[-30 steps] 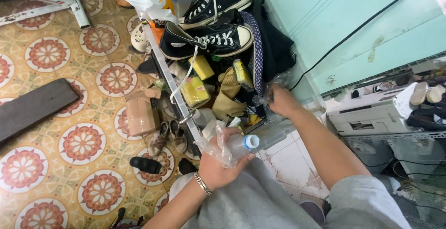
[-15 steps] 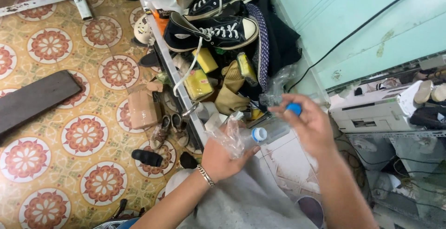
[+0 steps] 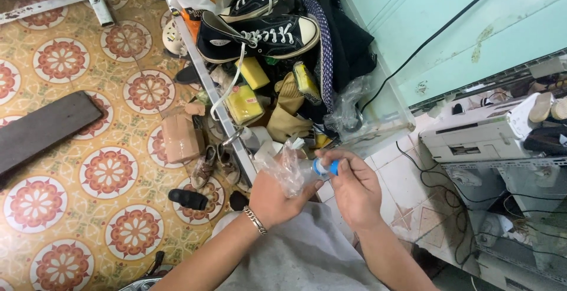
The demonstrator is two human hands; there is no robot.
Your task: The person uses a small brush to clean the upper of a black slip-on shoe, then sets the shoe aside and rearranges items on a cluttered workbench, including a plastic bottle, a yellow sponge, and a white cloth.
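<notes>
My left hand [image 3: 273, 196], with a bracelet at the wrist, grips a small clear bottle wrapped in a crinkled clear plastic bag [image 3: 286, 164]. My right hand [image 3: 354, 190] pinches the bottle's blue cap [image 3: 325, 167] between thumb and fingers. Both hands are held above my grey-clad lap, just in front of a clear storage bin [image 3: 378, 114] crammed with shoes and sponges.
The bin holds black high-top sneakers [image 3: 260, 34], yellow sponges [image 3: 245, 103] and dark cloth. A cardboard box [image 3: 180, 138], small sandals [image 3: 212, 164] and a dark board [image 3: 44, 128] lie on the patterned tile floor. A white printer [image 3: 478, 131] and cables sit at the right.
My right hand came back from the bin to the bottle and now holds the blue cap at its mouth. My left hand kept hold of the wrapped bottle.
</notes>
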